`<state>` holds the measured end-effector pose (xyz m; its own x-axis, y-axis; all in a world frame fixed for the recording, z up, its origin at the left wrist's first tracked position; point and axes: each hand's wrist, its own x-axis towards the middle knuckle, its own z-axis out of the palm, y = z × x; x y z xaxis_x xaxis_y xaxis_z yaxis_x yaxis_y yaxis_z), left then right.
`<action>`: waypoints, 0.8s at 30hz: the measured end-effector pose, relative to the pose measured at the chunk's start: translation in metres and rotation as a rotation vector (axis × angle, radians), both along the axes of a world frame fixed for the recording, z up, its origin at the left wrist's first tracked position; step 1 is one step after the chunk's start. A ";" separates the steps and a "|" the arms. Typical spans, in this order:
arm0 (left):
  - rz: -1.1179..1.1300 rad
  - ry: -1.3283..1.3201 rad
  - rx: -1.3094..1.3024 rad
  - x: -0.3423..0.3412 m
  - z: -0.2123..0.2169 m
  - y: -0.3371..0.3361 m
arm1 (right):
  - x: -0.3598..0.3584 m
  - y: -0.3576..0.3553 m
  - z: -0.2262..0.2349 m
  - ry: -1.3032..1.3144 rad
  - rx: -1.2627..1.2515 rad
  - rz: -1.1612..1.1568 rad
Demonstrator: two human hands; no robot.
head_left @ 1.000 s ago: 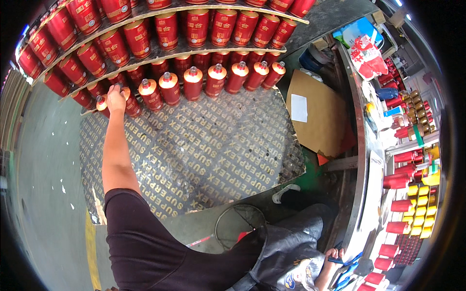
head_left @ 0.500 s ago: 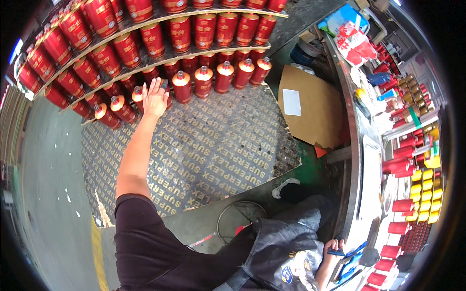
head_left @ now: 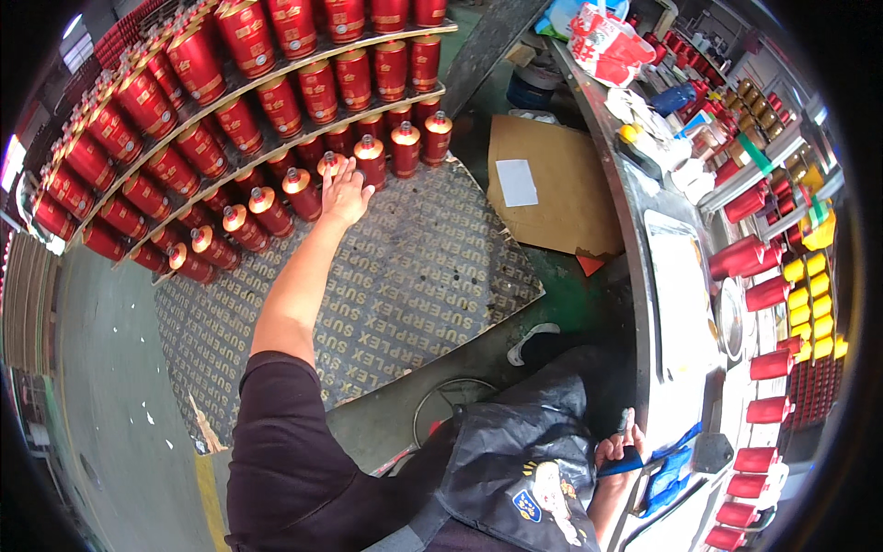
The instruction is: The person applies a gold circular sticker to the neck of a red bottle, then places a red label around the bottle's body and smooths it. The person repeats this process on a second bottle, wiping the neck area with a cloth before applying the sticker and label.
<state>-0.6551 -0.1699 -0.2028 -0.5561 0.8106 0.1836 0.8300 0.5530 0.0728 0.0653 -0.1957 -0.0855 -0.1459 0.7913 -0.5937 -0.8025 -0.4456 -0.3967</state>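
My left hand (head_left: 344, 195) reaches out over the front row of red bottles with gold shoulders. Its fingers are stretched out and lie on the top of one red bottle (head_left: 331, 164), partly hiding its neck. Just right of the fingers stands another red bottle (head_left: 371, 164). These bottles stand upright on a dark printed board (head_left: 414, 267). At the workbench edge on the right, my right hand (head_left: 618, 449) has curled fingers, with one pointing up that has a pale grey covering. A dark blue piece lies across the palm; what it is, I cannot make out.
Shelf boards (head_left: 303, 138) behind the row carry more red bottles in tiers. A brown cardboard sheet (head_left: 552, 212) with white paper leans beside the workbench (head_left: 635, 304). Red containers (head_left: 768, 365) and yellow pieces (head_left: 814, 304) line the far right. A round metal ring (head_left: 451, 400) is below.
My left hand has moved right along the front row, from one bottle to another. The view has shifted. One finger of my right hand now points up.
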 end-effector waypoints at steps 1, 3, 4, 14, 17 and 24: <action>0.007 -0.046 0.000 0.008 0.004 0.009 | -0.003 -0.007 0.007 -0.054 0.101 0.061; 0.000 -0.088 0.009 0.023 0.013 0.024 | -0.005 -0.016 0.025 -0.278 0.284 0.168; -0.011 -0.100 0.007 0.032 0.018 0.035 | -0.005 -0.019 0.034 -0.364 0.417 0.232; -0.648 -0.486 0.625 0.283 0.101 0.155 | 0.004 -0.050 0.094 -0.694 0.659 0.132; -0.912 -0.745 0.714 0.401 0.156 0.154 | 0.017 -0.068 0.120 -0.767 0.502 0.032; -1.294 -1.035 0.592 0.632 0.232 0.202 | 0.094 -0.109 0.143 -0.905 0.397 -0.194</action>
<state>-0.0226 0.0318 0.0288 0.2644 0.7469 0.6101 0.1617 -0.6580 0.7354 0.1592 -0.3044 0.0577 0.3817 0.9182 -0.1059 -0.1710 -0.0424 -0.9844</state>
